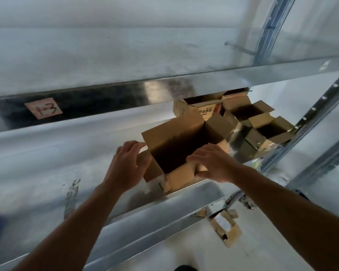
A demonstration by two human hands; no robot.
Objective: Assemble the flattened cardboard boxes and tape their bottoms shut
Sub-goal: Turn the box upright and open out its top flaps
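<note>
Left hand (127, 163) pressed, fingers loosely spread, against the left flap of the cardboard box (176, 141); right hand (211, 165) curled over the near right flap, thumb beneath, pinching it. Standing upright and open-topped on the metal shelf (76, 163), close to the front edge, flaps raised. Just behind to the right, several more open boxes (260, 122) clustered together. Higher up, stuck on the upper shelf's beam, a handwritten label (43, 108). Down on the floor, another opened box (223, 229).
</note>
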